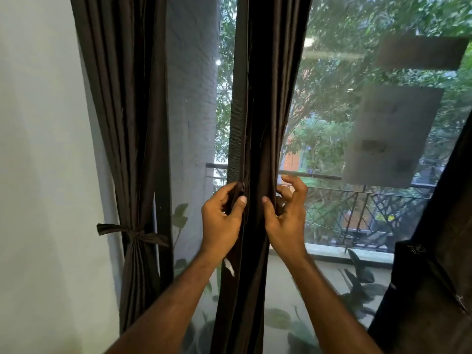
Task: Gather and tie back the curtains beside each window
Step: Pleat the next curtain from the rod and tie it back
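The left curtain (132,149) hangs by the wall, its tie (132,235) already knotted. At centre, my left hand (222,221) pinches the middle curtain (258,123)'s edge; my right hand (286,213) curls round its folds. I should bunch every pleat evenly before tying.

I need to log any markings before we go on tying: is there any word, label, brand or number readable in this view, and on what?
No text can be read anywhere in the view.
White tag on the middle curtain, below the left hand: no print shows.
Small pale marks on the right curtain: too small and blurred to read.
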A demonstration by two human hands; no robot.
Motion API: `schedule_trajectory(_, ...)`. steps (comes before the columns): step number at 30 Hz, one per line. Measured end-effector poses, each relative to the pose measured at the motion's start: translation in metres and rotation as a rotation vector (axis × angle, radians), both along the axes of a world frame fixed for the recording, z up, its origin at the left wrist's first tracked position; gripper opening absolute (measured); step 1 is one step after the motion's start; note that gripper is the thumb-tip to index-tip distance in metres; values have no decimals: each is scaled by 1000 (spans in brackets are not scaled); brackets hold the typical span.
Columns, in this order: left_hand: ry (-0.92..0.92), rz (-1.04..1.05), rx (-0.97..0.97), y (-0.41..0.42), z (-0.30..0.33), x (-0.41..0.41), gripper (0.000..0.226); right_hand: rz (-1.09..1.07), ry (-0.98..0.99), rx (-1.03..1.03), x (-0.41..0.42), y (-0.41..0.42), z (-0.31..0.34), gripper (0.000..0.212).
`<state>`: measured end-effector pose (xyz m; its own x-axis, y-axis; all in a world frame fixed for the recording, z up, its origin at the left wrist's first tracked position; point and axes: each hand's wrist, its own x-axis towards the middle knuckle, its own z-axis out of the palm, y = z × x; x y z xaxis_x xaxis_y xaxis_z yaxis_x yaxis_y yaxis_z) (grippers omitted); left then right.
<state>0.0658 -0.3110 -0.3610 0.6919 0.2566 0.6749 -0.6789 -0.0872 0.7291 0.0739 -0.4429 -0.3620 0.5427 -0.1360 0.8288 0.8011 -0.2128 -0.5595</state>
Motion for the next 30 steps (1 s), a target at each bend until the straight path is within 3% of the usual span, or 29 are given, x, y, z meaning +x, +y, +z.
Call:
schedule_trajectory(4,-74,145,89,9,12,5,43,-74,-81,-39,-2,8,-2,51)
schedule_trajectory(7,-154,238,171,9,30,8,22,-167,-152,-58,1,14,-5,39)
schedule_trajectory(9,-155,221,147,11,36,10,11,-246,-156,-35,1,15,-4,36)
schedule_trajectory(11,-142,187,90,17,36,9,18,-279,-169,9,-2,13,-2,38)
schedule_trajectory(15,-174,116,118,17,36,-1,27,-286,-230,-109,-7,17,-3,35)
schedule_trajectory(21,-211,61,164,11,38,-9,2,-205,-180,-34,-16,21,0,22)
schedule_trajectory(25,-164,22,126,10,34,-17,15,-173,-140,31,-17,19,0,12)
schedule_trajectory(28,-122,-1,113,7,28,-25,24,-185,-174,-11,-17,17,-6,25)
schedule_trajectory(30,-129,14,114,6,24,-28,16,-226,-206,-88,-20,14,-8,31)
